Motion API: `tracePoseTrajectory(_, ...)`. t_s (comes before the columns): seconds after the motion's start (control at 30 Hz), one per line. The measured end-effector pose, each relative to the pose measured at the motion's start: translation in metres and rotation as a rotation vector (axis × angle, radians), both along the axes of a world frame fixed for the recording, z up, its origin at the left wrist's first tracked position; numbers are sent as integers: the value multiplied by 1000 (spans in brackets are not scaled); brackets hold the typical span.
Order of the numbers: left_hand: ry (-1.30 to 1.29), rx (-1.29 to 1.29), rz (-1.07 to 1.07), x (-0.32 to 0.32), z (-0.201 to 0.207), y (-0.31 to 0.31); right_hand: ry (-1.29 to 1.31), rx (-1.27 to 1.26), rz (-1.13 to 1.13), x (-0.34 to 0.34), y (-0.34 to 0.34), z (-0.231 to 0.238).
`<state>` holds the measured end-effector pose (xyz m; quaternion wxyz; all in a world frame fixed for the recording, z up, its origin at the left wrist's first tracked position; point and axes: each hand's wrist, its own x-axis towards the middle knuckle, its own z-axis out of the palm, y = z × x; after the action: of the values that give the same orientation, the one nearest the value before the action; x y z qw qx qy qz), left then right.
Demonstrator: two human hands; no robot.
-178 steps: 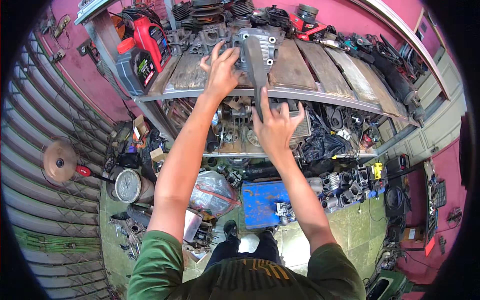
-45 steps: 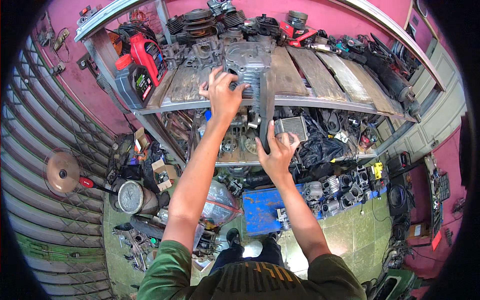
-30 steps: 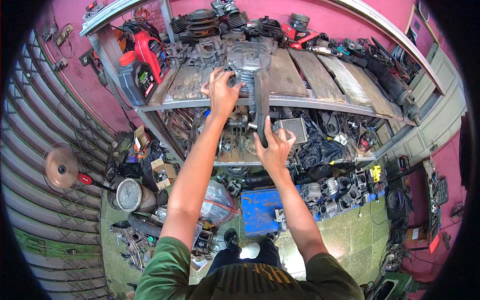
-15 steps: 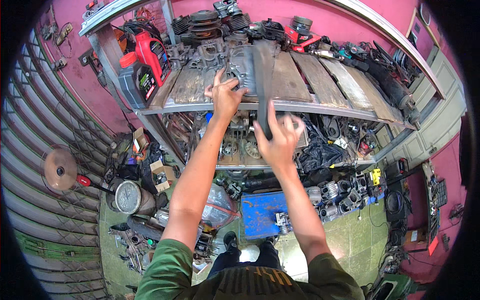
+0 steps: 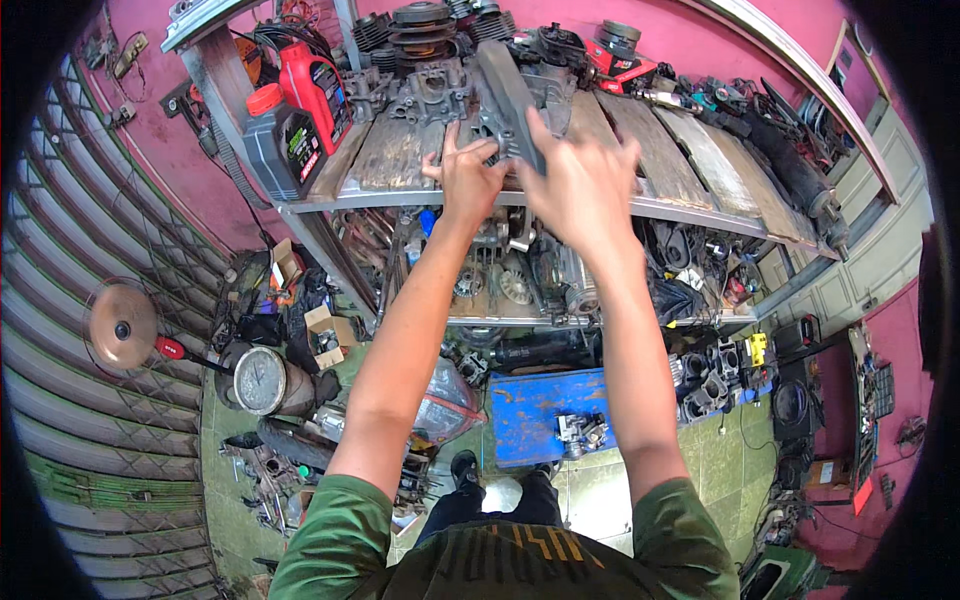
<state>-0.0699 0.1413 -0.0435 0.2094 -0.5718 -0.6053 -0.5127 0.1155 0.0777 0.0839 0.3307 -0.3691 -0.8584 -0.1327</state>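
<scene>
A long grey metal engine cover (image 5: pixel 512 105) with ribs along its left side is tilted on edge above the front of the wooden shelf. My left hand (image 5: pixel 468 182) is at its lower left, thumb and index finger against the lower end, other fingers spread. My right hand (image 5: pixel 588 190), smeared by motion, grips the lower right side, index finger along it. The far fingertips of both hands are partly hidden. Behind the cover lie grey cast engine parts (image 5: pixel 432 92).
Two oil bottles, one grey (image 5: pixel 283 148) and one red (image 5: pixel 315 92), stand at the shelf's left end. Dark finned cylinders (image 5: pixel 418 40) are stacked at the back. A black exhaust (image 5: pixel 785 165) lies at right. Below are a blue board (image 5: pixel 525 425) and a fan (image 5: pixel 123 328).
The engine cover has turned, its upper end now leaning left. My right hand has moved up and to the right, my left hand slightly right. The whole view has shifted a little.
</scene>
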Motion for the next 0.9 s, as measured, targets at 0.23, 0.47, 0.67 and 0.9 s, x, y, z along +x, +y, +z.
tracePoseTrajectory(0.23, 32, -90, 31, -16, -1, -16, -65, 17, 37, 12, -38, -22)
tracePoseTrajectory(0.47, 14, -76, 21, 6, 7, -2, -109, 19, -140, -18, 29, -1)
tracePoseTrajectory(0.67, 72, -122, 84, -17, 4, -15, -24, 59, 88, 16, -26, -30)
tracePoseTrajectory(0.9, 19, -94, 67, -1, 7, -3, -73, -67, -110, 1, 17, -6)
